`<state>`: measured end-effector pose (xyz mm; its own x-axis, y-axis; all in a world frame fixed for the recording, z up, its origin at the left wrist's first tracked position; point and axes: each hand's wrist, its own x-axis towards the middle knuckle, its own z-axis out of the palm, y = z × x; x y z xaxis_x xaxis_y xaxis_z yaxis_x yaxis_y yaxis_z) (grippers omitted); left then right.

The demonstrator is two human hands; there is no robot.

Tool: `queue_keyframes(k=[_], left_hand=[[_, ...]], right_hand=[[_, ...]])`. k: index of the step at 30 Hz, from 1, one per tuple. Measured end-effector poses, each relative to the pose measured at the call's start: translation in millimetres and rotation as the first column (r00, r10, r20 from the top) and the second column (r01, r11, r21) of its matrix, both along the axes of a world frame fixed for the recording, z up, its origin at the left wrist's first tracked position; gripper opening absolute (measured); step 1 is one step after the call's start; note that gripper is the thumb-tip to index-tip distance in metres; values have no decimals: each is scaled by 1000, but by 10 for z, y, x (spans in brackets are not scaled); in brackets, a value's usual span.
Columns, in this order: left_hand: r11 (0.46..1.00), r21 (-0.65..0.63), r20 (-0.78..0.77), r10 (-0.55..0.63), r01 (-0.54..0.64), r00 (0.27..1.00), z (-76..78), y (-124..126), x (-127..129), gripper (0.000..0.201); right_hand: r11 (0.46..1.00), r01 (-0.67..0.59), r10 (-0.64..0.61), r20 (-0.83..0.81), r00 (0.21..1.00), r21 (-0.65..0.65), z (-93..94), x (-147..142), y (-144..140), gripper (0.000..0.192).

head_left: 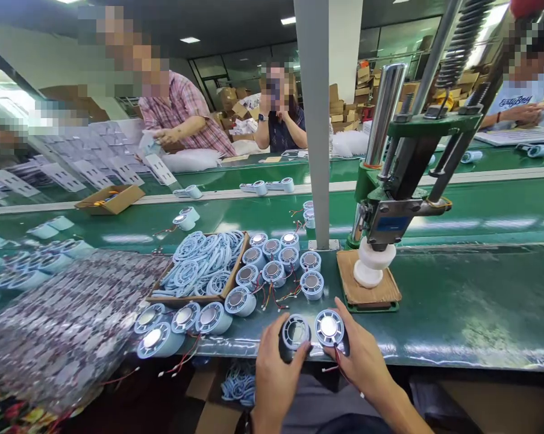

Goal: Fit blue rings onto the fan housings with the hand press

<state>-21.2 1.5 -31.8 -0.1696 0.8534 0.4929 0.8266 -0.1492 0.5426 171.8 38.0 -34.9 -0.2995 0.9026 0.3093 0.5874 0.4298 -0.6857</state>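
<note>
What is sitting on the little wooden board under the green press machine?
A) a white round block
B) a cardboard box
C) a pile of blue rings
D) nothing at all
A: a white round block sits on the wooden board, right under the head of the green press, to the right of the grouped blue fan housings.

Two fan housings (312, 331) at bench (456, 301) front edge, side by side. Behind them, cluster of motor units (276, 265). Left of cluster: tray of rings (199, 268). Right: press (389, 199) on wooden pad (366, 289).
</note>
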Motion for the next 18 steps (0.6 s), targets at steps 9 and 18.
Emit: queue_keyframes(k=[9, 18], left_hand=[[959, 159, -68, -225, 234, 972, 393, -1, 240, 74], [950, 155, -50, -265, 270, 963, 356, -165, 138, 81]], right_hand=[[998, -17, 17, 3, 1000, 52, -33, 4, -12, 99], [1000, -17, 17, 9, 1000, 1, -40, 23, -11, 91]])
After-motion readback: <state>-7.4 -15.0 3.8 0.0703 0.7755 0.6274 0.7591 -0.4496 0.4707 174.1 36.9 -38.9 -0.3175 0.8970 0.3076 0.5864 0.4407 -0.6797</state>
